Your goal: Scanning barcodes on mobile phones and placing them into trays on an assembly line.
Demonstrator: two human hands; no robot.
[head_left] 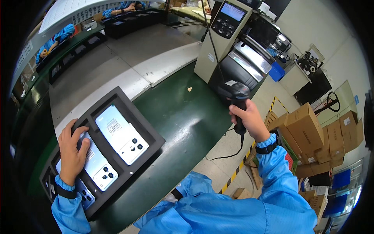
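The left hand [72, 150] is laid flat, fingers spread and unclenched, on the middle phone [99, 165] of three pale blue phones seated face down in a black foam tray [150, 134]. The phone is pressed rather than gripped; its camera lenses are seen just below the fingertips. The right hand [251, 119] is clenched around the grip of a black handheld barcode scanner [237, 97], held up in the air to the right of the tray, its head tilted toward the tray. A black cable [230, 154] is trailed from the scanner's handle down past the desk edge.

To the right of the covered phone, a second phone [120, 134] is seated in its own slot, a white label visible on its back. A third phone [83, 193] is partly hidden under the left wrist at the tray's near end. The tray is set on a dark green desk [183, 117]. Both forearms are covered by bright blue sleeves with dark wristbands.

As for progress, all three phones are in their slots and none has been lifted out; whether any has been scanned cannot be told.

Farther out, a beige label printer [224, 35] with a small screen is stood at the desk's far end. Brown cardboard boxes [311, 132] are stacked on the floor at right. At upper left, other workers in blue sleeves [58, 37] are seen at a line carrying more black trays.
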